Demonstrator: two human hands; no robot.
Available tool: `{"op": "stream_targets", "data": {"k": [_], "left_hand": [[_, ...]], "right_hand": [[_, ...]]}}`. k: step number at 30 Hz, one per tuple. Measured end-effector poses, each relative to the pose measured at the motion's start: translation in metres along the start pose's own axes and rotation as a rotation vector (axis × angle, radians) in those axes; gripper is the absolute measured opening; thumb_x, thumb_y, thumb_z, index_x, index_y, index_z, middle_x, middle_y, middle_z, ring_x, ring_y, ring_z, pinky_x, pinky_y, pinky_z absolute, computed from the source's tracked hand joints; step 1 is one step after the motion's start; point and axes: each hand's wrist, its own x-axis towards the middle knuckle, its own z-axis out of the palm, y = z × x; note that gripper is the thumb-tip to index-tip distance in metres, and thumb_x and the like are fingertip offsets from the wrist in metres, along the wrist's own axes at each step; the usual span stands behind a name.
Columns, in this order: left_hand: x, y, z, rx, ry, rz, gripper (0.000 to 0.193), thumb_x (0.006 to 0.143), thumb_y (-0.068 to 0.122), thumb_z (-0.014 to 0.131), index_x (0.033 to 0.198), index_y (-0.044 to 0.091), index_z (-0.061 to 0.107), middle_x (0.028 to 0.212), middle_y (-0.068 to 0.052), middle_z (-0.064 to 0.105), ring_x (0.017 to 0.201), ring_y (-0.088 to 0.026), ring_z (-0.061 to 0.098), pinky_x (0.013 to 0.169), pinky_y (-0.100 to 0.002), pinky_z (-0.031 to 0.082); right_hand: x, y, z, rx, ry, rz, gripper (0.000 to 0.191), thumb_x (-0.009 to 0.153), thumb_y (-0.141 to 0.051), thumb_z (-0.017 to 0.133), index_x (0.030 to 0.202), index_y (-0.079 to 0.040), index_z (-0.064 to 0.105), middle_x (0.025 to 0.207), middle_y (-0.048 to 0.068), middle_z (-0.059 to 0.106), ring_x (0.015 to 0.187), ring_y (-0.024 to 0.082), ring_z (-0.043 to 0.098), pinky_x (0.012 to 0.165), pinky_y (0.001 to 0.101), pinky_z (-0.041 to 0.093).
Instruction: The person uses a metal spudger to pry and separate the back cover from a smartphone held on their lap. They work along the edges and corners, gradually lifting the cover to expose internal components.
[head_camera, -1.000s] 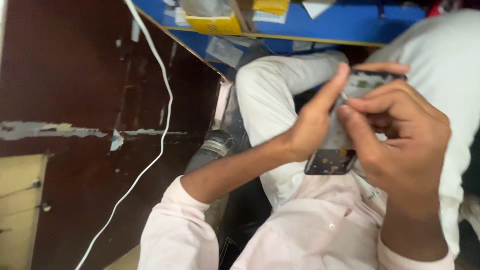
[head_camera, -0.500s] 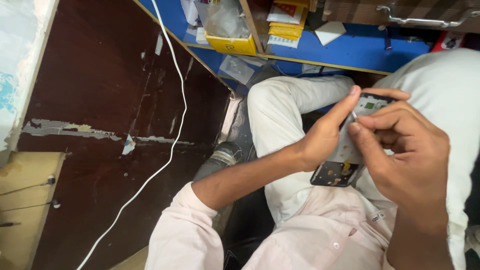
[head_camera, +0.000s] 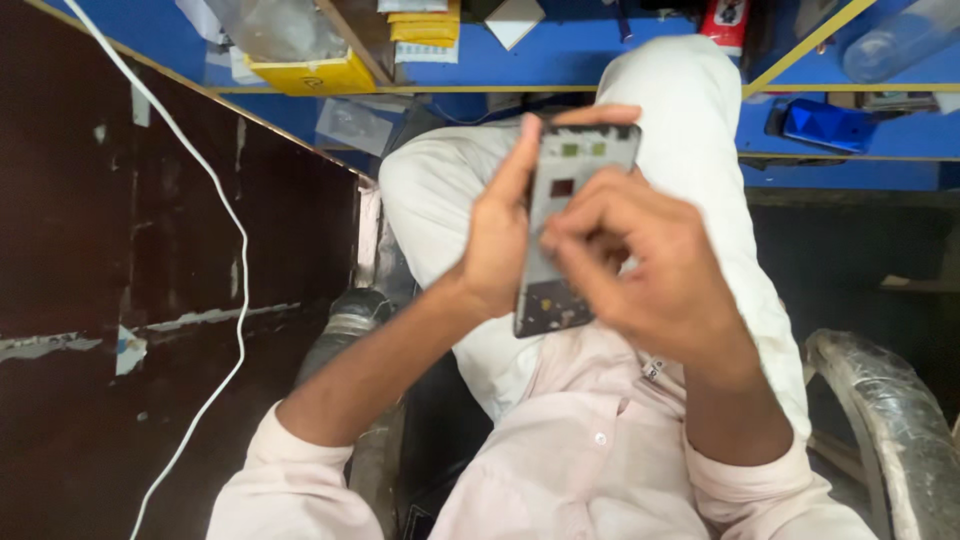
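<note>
Two hands hold one grey, opened flat phone frame (head_camera: 572, 225) above the lap. The left hand (head_camera: 497, 240) clasps its left edge; the right hand (head_camera: 645, 265) pinches its face with narrow grip. Behind: yellow box (head_camera: 300, 72) on blue shelf (head_camera: 600, 65), white cable (head_camera: 235, 260) at left.

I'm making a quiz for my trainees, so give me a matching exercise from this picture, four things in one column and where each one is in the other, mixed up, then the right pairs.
Things
1. opened phone frame
2. white cable
3. yellow box
4. blue case

Places
A. hanging down along the dark brown panel, far left
B. on the blue shelf, upper right
C. held between the left hand and the right hand, above the lap
D. on the blue shelf, upper left

Pairs: 1-C, 2-A, 3-D, 4-B
</note>
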Motion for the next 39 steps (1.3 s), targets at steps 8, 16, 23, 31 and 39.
{"op": "stream_targets", "data": {"k": [8,16,23,31,39], "left_hand": [[0.001,-0.004,0.018,-0.019,0.173,-0.205,0.061,0.118,0.042,0.018,0.152,0.002,0.047,0.132,-0.013,0.060,0.118,-0.018,0.061,0.110,-0.029,0.048],[-0.008,0.009,0.003,0.033,-0.054,-0.002,0.058,0.126,0.047,0.018,0.148,0.004,0.051,0.115,-0.014,0.066,0.106,-0.019,0.064,0.099,-0.031,0.054],[0.000,-0.011,0.017,-0.113,0.119,-0.259,0.065,0.122,0.045,0.018,0.142,-0.008,0.050,0.116,-0.016,0.062,0.109,-0.020,0.061,0.104,-0.034,0.051],[-0.006,0.010,0.011,0.001,0.006,-0.045,0.059,0.122,0.046,0.017,0.148,0.004,0.048,0.114,-0.013,0.065,0.104,-0.019,0.063,0.099,-0.033,0.053],[-0.005,-0.006,0.009,0.045,0.121,-0.199,0.059,0.117,0.045,0.025,0.155,0.004,0.045,0.122,-0.013,0.062,0.112,-0.021,0.061,0.102,-0.034,0.050]], "right_hand": [[0.003,-0.016,-0.004,0.001,0.181,0.055,0.008,0.091,0.008,0.071,0.094,0.003,0.065,0.100,0.009,0.068,0.072,0.007,0.062,0.059,0.0202,0.049],[-0.004,-0.019,-0.005,-0.028,-0.144,0.041,0.009,0.087,0.005,0.077,0.090,0.001,0.069,0.083,0.006,0.067,0.064,0.006,0.062,0.055,0.0212,0.046],[-0.004,-0.024,-0.004,-0.059,0.239,0.037,0.010,0.094,0.008,0.073,0.096,0.005,0.065,0.095,0.011,0.066,0.073,0.009,0.060,0.058,0.0196,0.046],[-0.007,-0.028,0.000,-0.090,-0.087,-0.005,0.013,0.086,0.007,0.077,0.091,0.003,0.066,0.082,0.006,0.064,0.062,0.006,0.057,0.055,0.0222,0.044],[0.003,-0.015,0.002,-0.055,0.268,-0.016,0.008,0.090,0.006,0.071,0.092,0.001,0.065,0.098,0.007,0.070,0.066,0.010,0.060,0.056,0.0236,0.045]]}}
